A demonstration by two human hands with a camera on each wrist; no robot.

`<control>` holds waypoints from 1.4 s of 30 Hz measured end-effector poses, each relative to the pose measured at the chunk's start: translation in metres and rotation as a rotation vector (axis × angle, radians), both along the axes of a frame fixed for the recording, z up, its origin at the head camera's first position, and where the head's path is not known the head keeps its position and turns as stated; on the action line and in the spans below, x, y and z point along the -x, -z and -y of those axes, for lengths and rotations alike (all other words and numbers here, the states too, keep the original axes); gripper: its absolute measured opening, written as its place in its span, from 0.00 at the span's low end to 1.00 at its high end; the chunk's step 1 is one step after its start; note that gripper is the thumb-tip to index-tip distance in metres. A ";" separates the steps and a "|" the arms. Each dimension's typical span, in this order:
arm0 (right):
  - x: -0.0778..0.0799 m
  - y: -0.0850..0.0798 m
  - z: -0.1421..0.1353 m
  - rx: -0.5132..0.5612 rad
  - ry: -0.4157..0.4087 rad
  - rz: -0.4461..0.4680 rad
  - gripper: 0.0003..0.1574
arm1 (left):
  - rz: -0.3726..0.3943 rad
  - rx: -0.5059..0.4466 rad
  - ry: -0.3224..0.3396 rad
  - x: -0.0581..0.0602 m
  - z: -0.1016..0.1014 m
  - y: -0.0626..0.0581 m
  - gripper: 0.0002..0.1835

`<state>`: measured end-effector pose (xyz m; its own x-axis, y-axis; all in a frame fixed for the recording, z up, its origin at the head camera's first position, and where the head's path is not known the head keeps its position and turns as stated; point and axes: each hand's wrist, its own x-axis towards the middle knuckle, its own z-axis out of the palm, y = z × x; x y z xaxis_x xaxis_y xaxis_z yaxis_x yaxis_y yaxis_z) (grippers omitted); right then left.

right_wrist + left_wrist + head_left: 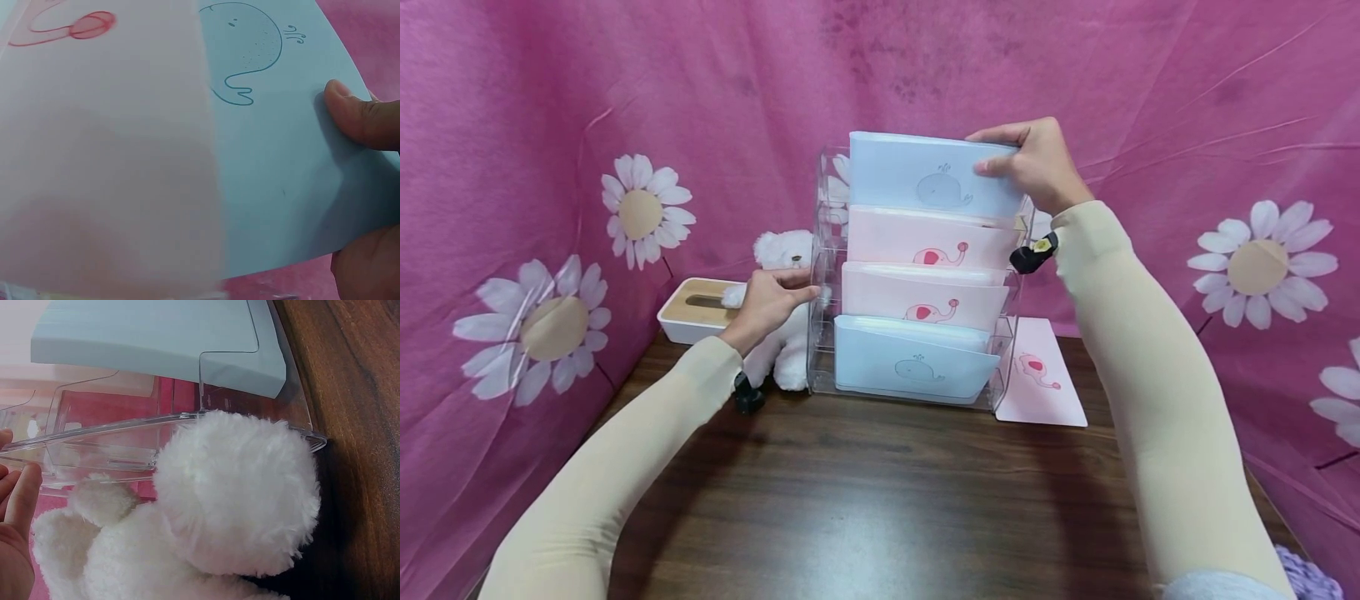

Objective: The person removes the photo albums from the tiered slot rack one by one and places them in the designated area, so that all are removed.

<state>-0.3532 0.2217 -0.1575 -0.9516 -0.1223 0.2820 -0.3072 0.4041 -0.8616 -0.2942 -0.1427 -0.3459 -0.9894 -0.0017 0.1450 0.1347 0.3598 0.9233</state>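
The right hand (1037, 162) is clamped on the upper blue whale card stack (917, 179), thumb flat on the front face and fingers over the top edge and behind; the stack reaches out from that hand toward 9 o'clock. It stands in the top part of a clear rack (813, 333), its lower edge hidden behind the upper pink elephant card stack (880, 232), at the hand's 8 o'clock. The lower pink elephant card stack (876, 292) and the lower blue whale card stack (865, 358) sit farther down, around 7 o'clock. At the same hand's 6 o'clock, a loose pink elephant card (1045, 383) lies on the desk (865, 483) just beside the rack. The left hand (767, 304) is at the rack's side edge, the rack toward its 3 o'clock; its thumb and forefinger are apart, though I cannot tell whether they pinch the edge. A white plush toy (792, 354) sits beside the rack, partly behind this hand, with a white wooden-lidded box (688, 332) at 9 o'clock.
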 end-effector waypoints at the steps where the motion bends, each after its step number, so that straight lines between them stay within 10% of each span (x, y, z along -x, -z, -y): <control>1: -0.001 -0.002 -0.002 0.015 0.002 -0.002 0.25 | -0.001 -0.001 0.001 0.000 0.000 0.000 0.24; 18: -0.019 -0.031 -0.038 0.217 0.054 -0.037 0.25 | 0.012 -0.003 0.016 0.001 -0.002 -0.001 0.26; 42: -0.040 -0.025 -0.083 0.496 0.118 -0.101 0.25 | -0.005 -0.012 0.007 -0.002 -0.001 0.003 0.25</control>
